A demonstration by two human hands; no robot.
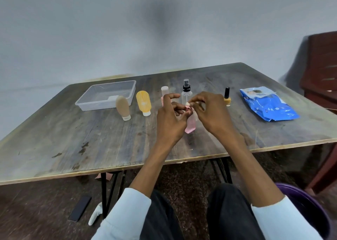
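Observation:
A small pink bottle stands on the wooden table near the front middle. My left hand holds its neck with curled fingers. My right hand pinches a small white cap just above the bottle's mouth. Behind my hands stand a clear spray bottle with a black top and a pink tube, partly hidden by my left fingers.
A clear plastic tray sits at the back left, with a tan tube and a yellow tube next to it. A yellow nail polish bottle and a blue packet lie to the right. A dark chair stands far right.

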